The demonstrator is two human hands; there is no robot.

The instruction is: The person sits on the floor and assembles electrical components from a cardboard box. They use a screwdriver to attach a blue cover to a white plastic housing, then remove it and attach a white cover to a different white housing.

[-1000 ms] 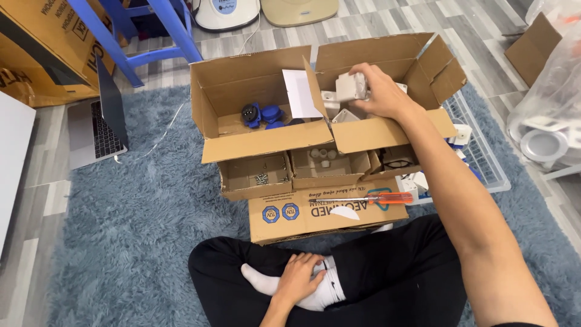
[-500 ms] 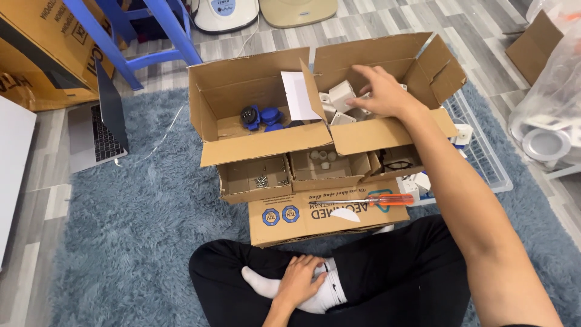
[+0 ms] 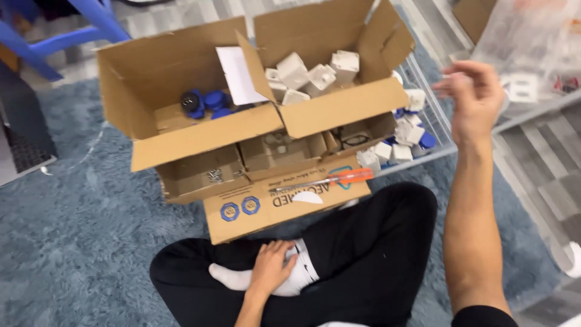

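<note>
Person wore long black soft trousers [image 3: 363, 254]. Legs looked big and dark, cloth plain, no pattern. Short white sock [image 3: 290, 275] covered one foot, with thin dark stripe near its edge. Left hand [image 3: 272, 269] was bare, no ring, no watch. Right hand [image 3: 475, 100] was bare too, a bit blurry. Right forearm was bare and long. Black short sleeve edge [image 3: 484, 316] showed at bottom corner.

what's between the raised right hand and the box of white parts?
Head view: the clear tray's rim, holding white and blue parts, lies between right hand and box of white parts.
</note>
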